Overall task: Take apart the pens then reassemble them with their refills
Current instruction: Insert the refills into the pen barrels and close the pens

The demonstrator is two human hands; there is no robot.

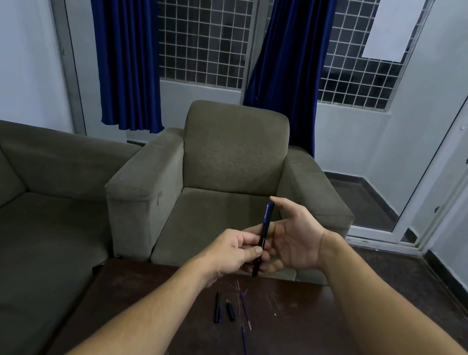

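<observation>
A dark pen [264, 231] with blue print stands almost upright above the far edge of the dark table [307, 342]. My left hand [234, 252] pinches its lower half between thumb and fingers. My right hand [293, 242] curls around it from the right, index finger resting on its top end. On the table lie a black pen barrel [218, 307], a shorter black cap [230, 312] and two thin blue refills, one nearer the barrel [245, 309] and one closer to me [245, 352].
An olive armchair [233, 152] stands just beyond the table. A matching sofa [8, 203] fills the left. Blue curtains [120, 36] hang over a grilled window behind. A glass door [426, 192] is at the right.
</observation>
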